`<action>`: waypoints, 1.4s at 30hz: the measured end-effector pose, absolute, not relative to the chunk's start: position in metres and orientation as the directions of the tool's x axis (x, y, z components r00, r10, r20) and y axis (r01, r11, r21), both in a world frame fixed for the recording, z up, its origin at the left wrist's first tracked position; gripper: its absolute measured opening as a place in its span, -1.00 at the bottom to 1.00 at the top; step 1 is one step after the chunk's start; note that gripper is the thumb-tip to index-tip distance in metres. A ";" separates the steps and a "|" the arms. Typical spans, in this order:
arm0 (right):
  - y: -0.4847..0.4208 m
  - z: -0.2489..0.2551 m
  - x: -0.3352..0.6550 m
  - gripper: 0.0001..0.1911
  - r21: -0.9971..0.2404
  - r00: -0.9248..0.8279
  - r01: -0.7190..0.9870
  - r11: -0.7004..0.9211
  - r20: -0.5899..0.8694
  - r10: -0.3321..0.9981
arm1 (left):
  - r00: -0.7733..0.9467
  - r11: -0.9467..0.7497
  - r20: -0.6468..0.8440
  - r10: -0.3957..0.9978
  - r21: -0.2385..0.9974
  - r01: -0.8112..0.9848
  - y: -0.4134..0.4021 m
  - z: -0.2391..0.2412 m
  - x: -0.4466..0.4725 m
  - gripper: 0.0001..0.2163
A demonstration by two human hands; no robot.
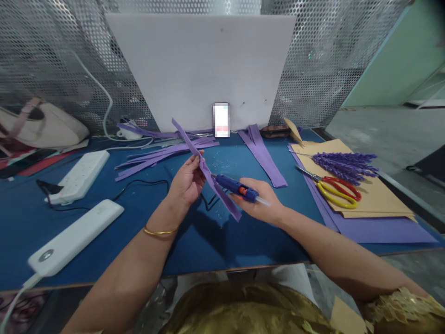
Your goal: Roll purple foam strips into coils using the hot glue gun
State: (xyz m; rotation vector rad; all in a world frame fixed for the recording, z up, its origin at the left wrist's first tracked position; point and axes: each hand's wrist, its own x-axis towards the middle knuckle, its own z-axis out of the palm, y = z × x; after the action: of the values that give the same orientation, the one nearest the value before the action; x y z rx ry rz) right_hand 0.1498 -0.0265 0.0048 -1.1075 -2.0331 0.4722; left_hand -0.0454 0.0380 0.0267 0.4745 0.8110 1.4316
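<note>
My left hand (187, 180) pinches a long purple foam strip (222, 194) that runs diagonally from upper left to lower right above the blue table (104, 232). My right hand (261, 200) is closed around a blue glue gun (236, 187), lying sideways with its nozzle against the strip near my left fingers. A clear glue stick pokes out of the gun's back end. A black cord trails from under my hands across the table.
More purple strips (163, 155) lie behind, another pile (262, 155) to the right. Red-and-yellow scissors (335, 188) and lavender-like stems (347, 164) rest on brown paper over purple sheets. Two white power strips (78, 176) sit left. A white board (205, 69) stands at the back.
</note>
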 end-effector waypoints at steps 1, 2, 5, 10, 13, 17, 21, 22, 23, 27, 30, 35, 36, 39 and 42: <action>-0.027 0.005 0.150 -0.66 -0.625 -0.338 0.549 0.555 0.442 0.831 | -0.058 0.114 -0.208 0.976 0.725 -0.680 0.038 0.027 -0.045 -0.87; -0.027 0.005 0.150 -0.66 -0.626 -0.338 0.548 0.554 0.441 0.832 | -0.061 0.114 -0.211 0.976 0.722 -0.682 0.038 0.028 -0.045 -0.87; -0.027 0.006 0.150 -0.66 -0.631 -0.336 0.550 0.547 0.433 0.837 | -0.069 0.111 -0.218 0.973 0.713 -0.692 0.037 0.031 -0.046 -0.85; -0.027 0.007 0.150 -0.65 -0.640 -0.338 0.541 0.546 0.429 0.838 | -0.069 0.107 -0.217 0.974 0.705 -0.701 0.036 0.033 -0.047 -0.83; -0.027 0.007 0.150 -0.65 -0.645 -0.342 0.530 0.550 0.431 0.835 | -0.063 0.105 -0.212 0.975 0.695 -0.711 0.037 0.034 -0.048 -0.84; -0.028 0.007 0.150 -0.65 -0.660 -0.343 0.517 0.545 0.424 0.839 | -0.066 0.098 -0.207 0.976 0.691 -0.716 0.038 0.033 -0.050 -0.83; -0.028 0.007 0.149 -0.66 -0.699 -0.346 0.485 0.525 0.398 0.850 | -0.069 0.102 -0.212 0.975 0.701 -0.706 0.038 0.032 -0.050 -0.84; -0.027 0.007 0.149 -0.67 -0.708 -0.347 0.480 0.517 0.388 0.854 | -0.071 0.101 -0.211 0.975 0.704 -0.703 0.038 0.032 -0.050 -0.86; -0.027 0.006 0.149 -0.68 -0.715 -0.347 0.479 0.508 0.378 0.859 | -0.072 0.100 -0.209 0.975 0.708 -0.699 0.038 0.032 -0.050 -0.87; -0.026 0.004 0.149 -0.69 -0.733 -0.339 0.485 0.477 0.345 0.875 | -0.050 0.102 -0.191 0.980 0.705 -0.702 0.038 0.031 -0.052 -0.90; -0.024 0.002 0.148 -0.70 -0.766 -0.297 0.474 0.435 0.326 0.898 | -0.011 0.106 -0.167 0.986 0.671 -0.734 0.038 0.031 -0.053 -0.89; -0.013 -0.002 0.149 -0.67 -0.959 -0.186 0.217 0.184 0.144 0.972 | 0.022 0.114 -0.143 0.989 0.677 -0.728 0.037 0.031 -0.054 -0.94; -0.009 -0.003 0.150 -0.64 -0.985 -0.163 0.135 0.104 0.082 0.983 | 0.022 0.112 -0.140 0.990 0.684 -0.721 0.037 0.031 -0.054 -0.94; 0.006 -0.008 0.156 -0.64 -0.982 -0.112 -0.139 -0.125 -0.110 0.988 | 0.004 0.103 -0.143 0.990 0.696 -0.711 0.037 0.030 -0.052 -0.93; 0.021 -0.014 0.165 -0.77 -0.898 -0.129 -0.326 -0.297 -0.268 0.955 | -0.023 0.100 -0.164 0.986 0.698 -0.709 0.037 0.029 -0.050 -0.92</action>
State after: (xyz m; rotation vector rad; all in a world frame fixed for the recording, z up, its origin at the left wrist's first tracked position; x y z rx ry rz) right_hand 0.1650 0.0215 -0.0141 -1.1030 -0.8479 1.6250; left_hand -0.0496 0.0372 0.0294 0.4796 0.7368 1.4363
